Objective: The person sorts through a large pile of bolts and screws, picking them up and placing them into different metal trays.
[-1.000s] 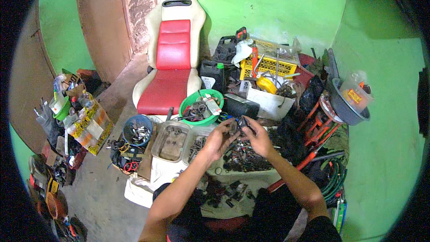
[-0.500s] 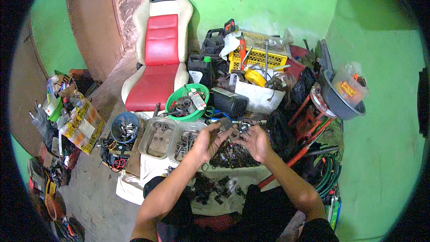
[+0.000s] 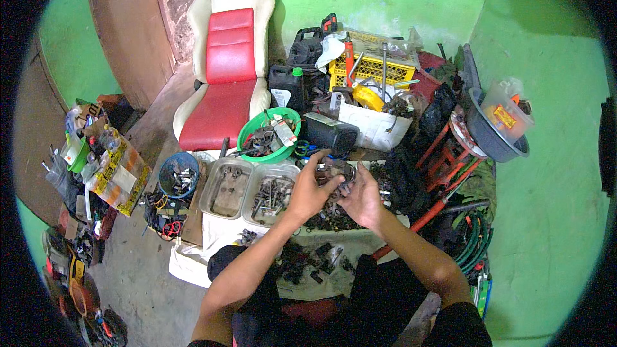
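Both of my hands meet over a heap of small dark metal parts (image 3: 331, 220). My left hand (image 3: 310, 191) curls its fingers and thumb around a dark, greasy mechanical part (image 3: 335, 169). From the other side, my right hand (image 3: 361, 198) grips the same part with fingers and thumb. Its exact kind is hard to make out, since the fingers cover much of it. Just left of my hands stands a clear plastic tub (image 3: 270, 199) of bolts and small pieces. Beside that is another clear tub (image 3: 226, 191) with a few small rings inside.
A green basin (image 3: 273, 154) of parts and a black container (image 3: 331, 136) lie beyond my hands. Farther back stands a red and white car seat (image 3: 225, 83). A blue bowl (image 3: 178, 177) sits left. On the right are a red stand (image 3: 443, 148) and a grey basin (image 3: 495, 138).
My hands have drawn closer around the dark part, and its pieces now look gathered together. The left fingers have lifted over its top. The whole view has shifted slightly.
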{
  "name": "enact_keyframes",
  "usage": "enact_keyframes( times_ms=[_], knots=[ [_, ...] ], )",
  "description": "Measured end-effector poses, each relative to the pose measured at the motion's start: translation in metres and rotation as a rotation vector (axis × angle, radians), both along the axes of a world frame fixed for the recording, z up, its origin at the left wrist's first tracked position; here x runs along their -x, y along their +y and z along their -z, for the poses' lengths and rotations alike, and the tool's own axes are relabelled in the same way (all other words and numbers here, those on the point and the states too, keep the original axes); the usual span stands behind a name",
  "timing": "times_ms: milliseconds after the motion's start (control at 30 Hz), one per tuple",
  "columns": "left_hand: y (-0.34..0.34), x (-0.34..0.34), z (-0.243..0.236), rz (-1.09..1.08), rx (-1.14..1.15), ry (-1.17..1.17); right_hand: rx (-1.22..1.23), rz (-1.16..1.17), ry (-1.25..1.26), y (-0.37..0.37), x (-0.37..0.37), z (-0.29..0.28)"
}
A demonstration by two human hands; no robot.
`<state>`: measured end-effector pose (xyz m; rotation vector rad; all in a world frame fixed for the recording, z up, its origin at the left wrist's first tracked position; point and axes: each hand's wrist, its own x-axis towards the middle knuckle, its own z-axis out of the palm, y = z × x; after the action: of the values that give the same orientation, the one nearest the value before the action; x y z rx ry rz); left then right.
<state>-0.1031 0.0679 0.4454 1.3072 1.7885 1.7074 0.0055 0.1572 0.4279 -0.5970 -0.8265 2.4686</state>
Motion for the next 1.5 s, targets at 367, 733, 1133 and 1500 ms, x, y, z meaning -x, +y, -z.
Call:
enact_keyframes(
  times_ms=[367, 733, 1133, 1500],
  knots=[
    [-0.012, 0.020, 0.018, 0.226, -0.032, 0.566, 0.065, -0.052, 0.014, 0.000, 0.012, 0.000],
    [-0.015, 0.030, 0.029, -0.005, -0.049, 0.369, 0.088, 0.093, 0.091, 0.002, 0.035, 0.011],
    [-0.034, 0.161, 0.102, -0.346, 0.282, 0.019, -0.150, -0.311, -0.552, 0.025, 0.115, 0.126],
    [-0.072, 0.208, 0.112, -0.434, 0.290, -0.171, -1.540, 0.120, -0.814, 0.085, 0.293, 0.123]
  ],
)
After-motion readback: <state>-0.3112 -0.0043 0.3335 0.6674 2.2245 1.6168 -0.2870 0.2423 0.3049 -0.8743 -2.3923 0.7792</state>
